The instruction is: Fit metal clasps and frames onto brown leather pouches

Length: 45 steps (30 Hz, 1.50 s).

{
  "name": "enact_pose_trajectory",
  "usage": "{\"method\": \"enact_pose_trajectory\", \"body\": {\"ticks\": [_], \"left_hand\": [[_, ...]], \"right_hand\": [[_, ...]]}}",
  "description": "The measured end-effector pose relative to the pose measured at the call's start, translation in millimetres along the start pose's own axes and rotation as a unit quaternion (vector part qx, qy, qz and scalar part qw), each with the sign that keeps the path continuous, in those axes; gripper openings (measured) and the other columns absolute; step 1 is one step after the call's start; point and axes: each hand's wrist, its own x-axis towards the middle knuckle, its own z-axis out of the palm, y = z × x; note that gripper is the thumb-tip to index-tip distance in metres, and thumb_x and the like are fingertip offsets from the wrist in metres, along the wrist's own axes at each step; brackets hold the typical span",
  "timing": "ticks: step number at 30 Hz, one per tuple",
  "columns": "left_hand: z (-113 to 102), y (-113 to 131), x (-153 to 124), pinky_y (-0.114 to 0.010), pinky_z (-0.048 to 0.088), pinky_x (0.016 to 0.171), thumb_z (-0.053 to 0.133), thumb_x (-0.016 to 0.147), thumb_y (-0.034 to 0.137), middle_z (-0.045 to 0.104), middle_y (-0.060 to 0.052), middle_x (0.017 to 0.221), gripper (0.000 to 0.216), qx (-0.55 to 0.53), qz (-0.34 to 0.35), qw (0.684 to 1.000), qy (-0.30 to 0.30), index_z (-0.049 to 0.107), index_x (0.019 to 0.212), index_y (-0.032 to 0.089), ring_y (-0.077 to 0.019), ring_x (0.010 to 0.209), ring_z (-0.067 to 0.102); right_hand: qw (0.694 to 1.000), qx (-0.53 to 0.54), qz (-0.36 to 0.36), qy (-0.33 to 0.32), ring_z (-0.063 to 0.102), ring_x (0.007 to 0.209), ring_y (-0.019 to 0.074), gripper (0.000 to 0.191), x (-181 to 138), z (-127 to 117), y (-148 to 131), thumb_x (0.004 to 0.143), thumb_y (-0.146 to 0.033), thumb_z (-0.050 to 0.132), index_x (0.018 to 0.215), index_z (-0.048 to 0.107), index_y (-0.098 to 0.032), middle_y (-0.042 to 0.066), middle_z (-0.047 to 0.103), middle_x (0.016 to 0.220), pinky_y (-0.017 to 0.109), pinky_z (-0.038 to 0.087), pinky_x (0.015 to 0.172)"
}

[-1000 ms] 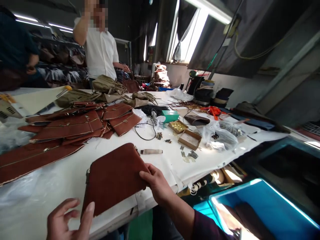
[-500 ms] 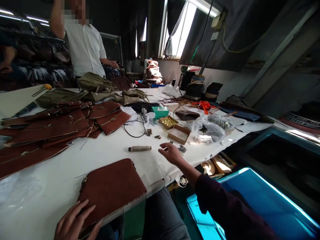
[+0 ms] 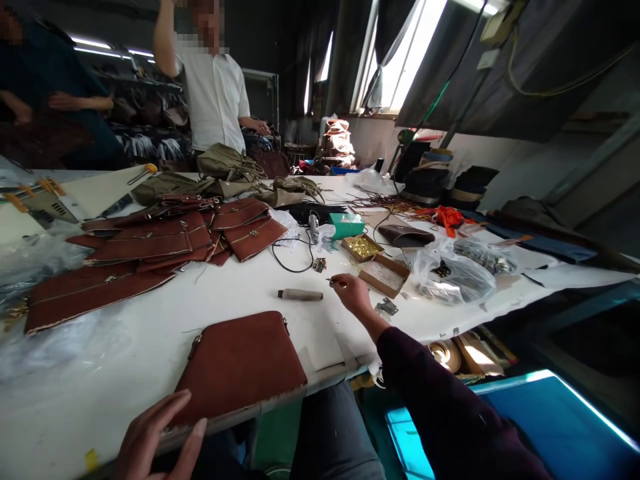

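Brown leather pouch (image 3: 240,363) lies flat at the near edge of the white counter (image 3: 235,287), metal fitting at its far-left corner. Left hand (image 3: 155,437) at pouch's near-left corner: grip apart, thumb and fingers spread; firm contact unclear. Right hand (image 3: 354,293) out over the counter, fingertips bunched beside small metal fittings (image 3: 320,265); can't tell if grip is clamped on a piece. Cylindrical handle (image 3: 303,295) lies between pouch and fittings, just left of right hand. Beyond right hand: shallow cardboard box (image 3: 379,287), box of gold bits (image 3: 364,247), green box (image 3: 345,230). Flat metal plates (image 3: 387,307) just right of right hand. Brown leather pieces (image 3: 150,240) heaped left. White-shirted person (image 3: 215,100) stands across the counter.
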Motion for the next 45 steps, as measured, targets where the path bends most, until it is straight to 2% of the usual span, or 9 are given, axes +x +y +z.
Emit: {"method": "enact_pose_trajectory", "body": {"ticks": [5,8,12,17,20,25,31,37,45], "left_hand": [[19.8,48.7,24.0,-0.038,0.067,0.092,0.074,0.094,0.057,0.077,-0.013,0.13,0.049,-0.227,-0.164,0.943,-0.179,0.074,0.128,0.022,-0.0292,0.112,0.077],[36.0,76.9,40.9,-0.042,0.063,0.104,0.07,0.097,0.06,0.075,-0.015,0.138,0.056,-0.337,-0.197,0.897,-0.207,0.072,0.137,0.02,-0.0323,0.126,0.073],[38.4,88.5,44.5,-0.041,0.061,0.109,0.075,0.096,0.056,0.079,-0.013,0.131,0.049,-0.417,-0.205,0.864,-0.196,0.077,0.127,0.018,-0.0309,0.126,0.073],[19.2,74.6,31.7,-0.034,0.065,0.097,0.083,0.091,0.045,0.079,-0.011,0.128,0.04,-0.466,-0.205,0.842,-0.179,0.075,0.121,0.019,-0.0267,0.117,0.077],[7.1,63.5,29.1,-0.034,0.064,0.097,0.081,0.095,0.039,0.076,-0.011,0.136,0.034,-0.414,-0.163,0.877,-0.182,0.072,0.123,0.021,-0.0256,0.118,0.076],[-5.1,56.4,31.0,-0.035,0.063,0.1,0.074,0.1,0.025,0.079,-0.01,0.129,0.029,-0.183,0.049,0.973,-0.131,0.071,0.128,0.024,-0.024,0.115,0.077],[-6.3,63.9,29.7,-0.035,0.063,0.103,0.069,0.097,0.006,0.079,-0.01,0.13,0.044,-0.086,0.23,0.968,-0.053,0.067,0.137,0.023,-0.0228,0.118,0.077],[-8.0,74.6,28.5,-0.034,0.064,0.101,0.069,0.096,0.003,0.082,-0.01,0.123,0.049,-0.051,0.27,0.961,-0.037,0.065,0.141,0.024,-0.0222,0.111,0.08],[-7.4,78.8,25.0,-0.036,0.066,0.096,0.07,0.099,0.011,0.083,-0.008,0.121,0.041,-0.04,0.267,0.962,-0.046,0.066,0.138,0.026,-0.0235,0.105,0.082]], "right_hand": [[0.962,0.239,-0.125,0.046,0.075,0.086,0.02,0.017,-110.6,11.9,-68.2,0.096,-0.027,0.069,0.105,0.083,-0.024,0.004,0.083,0.102,0.031,0.06,0.079],[0.919,0.351,-0.172,0.044,0.074,0.084,0.0199,0.013,-172.9,22.0,-108.9,0.096,-0.023,0.071,0.102,0.082,-0.026,0.003,0.081,0.094,0.033,0.059,0.078],[0.907,0.392,-0.154,0.021,0.074,0.087,0.0191,0.008,-217.0,30.4,-136.6,0.095,-0.022,0.074,0.099,0.08,-0.025,0.003,0.08,0.098,0.033,0.06,0.083],[0.892,0.411,-0.174,-0.068,0.074,0.095,0.0194,0.011,-225.8,20.5,-145.6,0.094,-0.022,0.075,0.104,0.078,-0.024,0.005,0.079,0.112,0.029,0.06,0.077],[0.895,0.39,-0.199,-0.089,0.072,0.111,0.023,0.012,-225.0,6.8,-149.5,0.094,-0.02,0.072,0.103,0.077,-0.025,0.006,0.077,0.119,0.033,0.058,0.085],[0.908,0.372,-0.169,-0.094,0.069,0.088,0.0205,0.011,-227.3,3.4,-158.1,0.094,-0.034,0.079,0.097,0.077,-0.024,0.004,0.075,0.096,0.033,0.056,0.079],[0.905,0.372,-0.183,-0.096,0.069,0.078,0.0186,0.02,-233.7,9.6,-163.0,0.1,-0.037,0.075,0.086,0.077,-0.023,0.003,0.075,0.084,0.032,0.055,0.073],[0.903,0.343,-0.244,-0.082,0.07,0.091,0.022,0.019,-237.7,3.9,-156.6,0.108,-0.034,0.064,0.097,0.076,-0.023,0.007,0.075,0.097,0.038,0.055,0.086],[0.88,0.434,-0.153,-0.118,0.066,0.081,0.0184,0.031,-239.7,-0.4,-155.5,0.106,-0.041,0.066,0.082,0.071,-0.023,0.002,0.07,0.086,0.033,0.053,0.08]]}}
